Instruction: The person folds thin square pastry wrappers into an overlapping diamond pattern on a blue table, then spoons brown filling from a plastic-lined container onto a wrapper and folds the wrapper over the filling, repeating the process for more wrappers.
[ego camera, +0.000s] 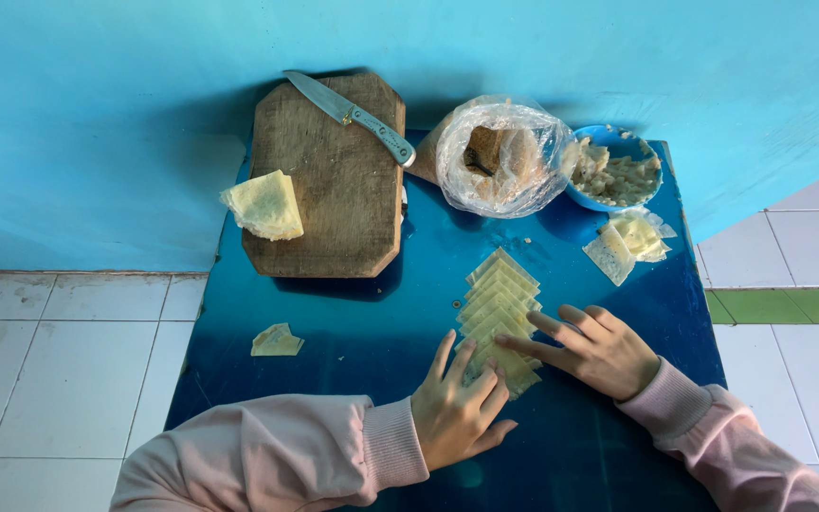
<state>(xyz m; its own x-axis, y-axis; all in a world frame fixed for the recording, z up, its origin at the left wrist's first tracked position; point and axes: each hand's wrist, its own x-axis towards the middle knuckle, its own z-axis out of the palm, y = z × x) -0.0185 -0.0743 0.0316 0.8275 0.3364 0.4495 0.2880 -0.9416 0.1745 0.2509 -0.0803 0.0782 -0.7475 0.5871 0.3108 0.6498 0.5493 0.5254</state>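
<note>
Head view: a bowl (615,175) of filling and an open bag (502,156) are seen at the table's (353,322) far edge. Overlapping wrappers (497,303) near the front edge are pressed by the left hand (457,410) and right hand (597,349), fingers spread flat.

cutting board (334,190) | knife (353,116) | plastic bag (504,156) | blue bowl (616,171)

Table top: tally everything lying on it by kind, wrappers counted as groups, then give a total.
Wrapper groups: 4 (fanned row, stack on the board, folded piece, pieces by the bowl)
Wooden cutting board: 1
Knife: 1
Plastic bag: 1
Blue bowl of filling: 1
Total: 8
</note>
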